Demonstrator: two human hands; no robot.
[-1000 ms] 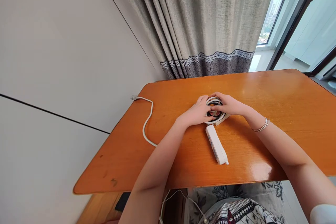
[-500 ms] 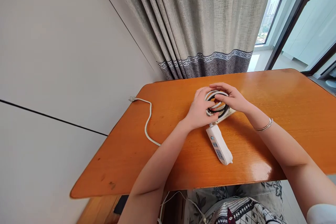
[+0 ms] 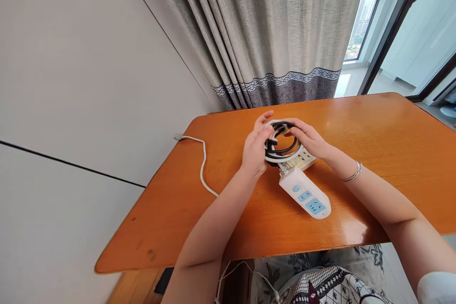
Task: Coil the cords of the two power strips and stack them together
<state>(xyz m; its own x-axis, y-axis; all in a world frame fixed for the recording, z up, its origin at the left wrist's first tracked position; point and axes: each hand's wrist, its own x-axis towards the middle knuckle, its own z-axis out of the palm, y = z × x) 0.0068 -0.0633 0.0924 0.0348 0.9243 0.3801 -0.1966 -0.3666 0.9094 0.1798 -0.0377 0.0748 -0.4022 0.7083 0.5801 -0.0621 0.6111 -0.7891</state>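
Note:
Both my hands hold a round coil of black and white power cord above the table. My left hand grips the coil's left side, thumb over the strands and one finger raised behind. On the upper right side, the fingers of my right hand close around the strands. Below the coil is a white power strip with blue switch and sockets facing up, tilted toward the lower right. A second, cream power strip lies behind it, partly covered by the coil and the first strip.
The wooden table stands against a pale wall panel on the left. A white cord runs along its left side to a plug at the edge. Grey curtains hang behind. Another thin cable hangs below the table's front.
The coil has shifted left and tipped to show its open middle. My left hand has moved left along its side. The white power strip has rolled, turning its sockets upward.

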